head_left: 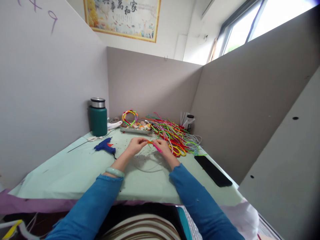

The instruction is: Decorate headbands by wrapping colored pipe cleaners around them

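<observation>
Between my two hands, above the middle of the table, is a colourful pipe cleaner (157,147) with orange and pink stretches. My left hand (136,145) pinches its orange end. On the pink side, my right hand (162,146) has its fingers closed around it. Below them a thin grey wire (147,171) lies curved on the pale green table cover (140,186). A heap of bright pipe cleaners (170,131) spreads just beyond my right hand. To the left of my left hand rests a blue glue gun (105,145).
At the back left stands a green bottle (98,118). A metal tray (136,130) with small pieces and multicoloured rings (130,117) sits at the back. On the right are a coil of grey wire (196,141) and a black phone-like slab (213,170). Grey partitions (155,80) enclose the table.
</observation>
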Demonstrator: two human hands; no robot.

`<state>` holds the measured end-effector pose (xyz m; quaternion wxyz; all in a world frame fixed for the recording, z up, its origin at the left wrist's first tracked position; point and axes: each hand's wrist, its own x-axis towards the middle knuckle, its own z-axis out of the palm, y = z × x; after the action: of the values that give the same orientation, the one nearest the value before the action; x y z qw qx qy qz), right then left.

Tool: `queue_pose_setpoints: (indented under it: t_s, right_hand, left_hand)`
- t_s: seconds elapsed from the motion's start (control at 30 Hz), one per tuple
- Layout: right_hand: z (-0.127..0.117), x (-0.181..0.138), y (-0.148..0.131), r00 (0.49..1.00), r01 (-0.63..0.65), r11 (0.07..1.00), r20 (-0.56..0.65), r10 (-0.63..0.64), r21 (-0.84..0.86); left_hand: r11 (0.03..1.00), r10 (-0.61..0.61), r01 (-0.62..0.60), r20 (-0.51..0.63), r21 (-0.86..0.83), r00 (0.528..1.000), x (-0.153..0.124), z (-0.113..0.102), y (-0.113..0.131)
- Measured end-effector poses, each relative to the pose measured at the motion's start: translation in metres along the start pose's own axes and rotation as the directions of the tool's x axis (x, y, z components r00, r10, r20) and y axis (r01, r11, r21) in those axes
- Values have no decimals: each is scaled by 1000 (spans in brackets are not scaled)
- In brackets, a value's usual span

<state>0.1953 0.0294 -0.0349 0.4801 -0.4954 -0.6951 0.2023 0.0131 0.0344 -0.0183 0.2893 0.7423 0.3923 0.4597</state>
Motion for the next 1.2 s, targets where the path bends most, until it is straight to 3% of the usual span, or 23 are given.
queue_pose_setpoints:
  t_s: [0.1,0.17,0.23,0.33,0.47,0.67,0.83,0.97,1.2]
  right_hand:
    - [-6,0,-5,972,36,999,-232,-37,-8]
    - [-10,-2,-11,914,103,992,-386,-124,-76]
    - [-11,-6,-20,845,210,960,-458,-274,-187]
    - [-7,-15,-31,802,378,877,-367,-471,-297]
    - [6,-22,-38,820,506,811,-125,-558,-294]
    - [19,-25,-34,885,459,830,87,-457,-315]
    - [21,-27,-31,908,418,807,208,-363,-418]
    - [23,-26,-29,903,429,766,253,-348,-478]
    - [24,-27,-36,859,494,724,141,-493,-482]
  left_hand:
    - [995,-48,56,-98,77,994,1,-2,0]
    - [986,-89,110,-165,125,982,0,-4,1]
    - [974,-124,162,-226,159,966,0,-7,2]
    - [961,-170,219,-267,168,949,-1,-9,3]
    - [969,-180,216,-254,122,950,1,-10,-1]
    - [957,-290,280,-229,-75,929,1,-9,-4]
    - [877,-400,352,-89,-328,912,-3,-7,9]
    - [843,-407,354,-51,-406,912,-4,-6,14]
    - [874,-395,343,-92,-344,914,-2,-6,9]
